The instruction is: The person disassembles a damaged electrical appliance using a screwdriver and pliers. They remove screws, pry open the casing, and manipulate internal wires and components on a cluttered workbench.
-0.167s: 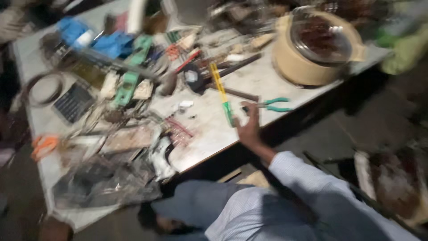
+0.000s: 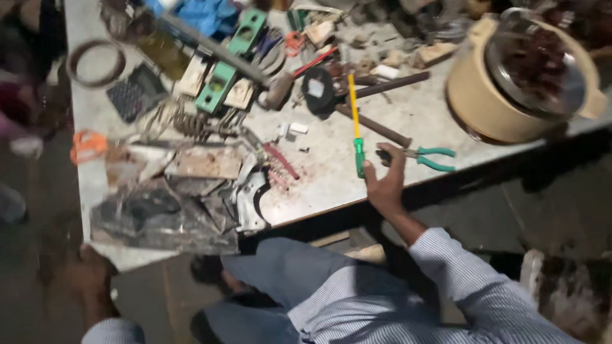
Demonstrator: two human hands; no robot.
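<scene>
Green-handled screwdriver with a yellow shaft lies on the grey table, its handle just beside the right hand, whose fingers are spread at the table edge; green-handled pliers lie near. Left hand hangs below the table, its grip indistinct.

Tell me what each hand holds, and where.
The right hand touches the screwdriver at its green handle; a firm grip cannot be told. The left hand, off the table, looks empty.
</scene>
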